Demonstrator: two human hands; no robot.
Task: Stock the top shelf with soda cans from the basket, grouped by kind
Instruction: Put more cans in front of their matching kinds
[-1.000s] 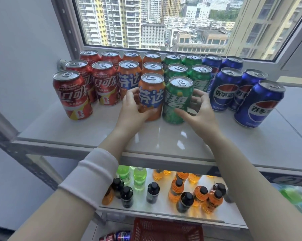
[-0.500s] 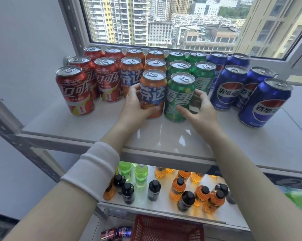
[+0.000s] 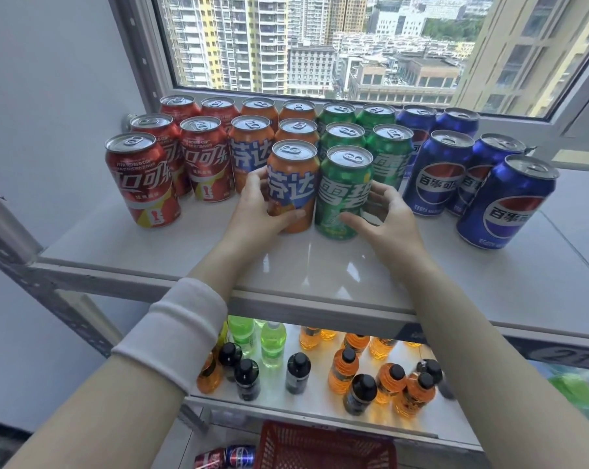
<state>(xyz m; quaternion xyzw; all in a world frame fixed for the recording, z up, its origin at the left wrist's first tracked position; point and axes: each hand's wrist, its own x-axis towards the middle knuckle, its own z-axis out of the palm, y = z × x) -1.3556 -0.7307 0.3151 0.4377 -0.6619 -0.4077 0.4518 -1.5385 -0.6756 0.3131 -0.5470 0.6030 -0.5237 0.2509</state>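
Note:
On the white top shelf (image 3: 320,265) stand rows of cans: red cola (image 3: 141,181) at left, then orange, green, and blue cola (image 3: 504,204) at right. My left hand (image 3: 256,211) grips the front orange can (image 3: 295,187), fingers and thumb curled round its lower half. My right hand (image 3: 384,218) curls round the front green can (image 3: 344,191), thumb on its base; its fingers look slightly off the can's right side. Both cans stand upright, side by side and touching. The red basket (image 3: 323,448) shows at the bottom.
A window (image 3: 320,45) with its frame runs right behind the back row. A grey wall stands at left. The lower shelf (image 3: 320,411) holds orange, green and dark bottles. Two cans (image 3: 225,456) lie beside the basket. Bare shelf lies in front of the cans.
Both hands stay on the front orange and green cans. The cans sit slightly further back toward their rows. The camera has shifted a little.

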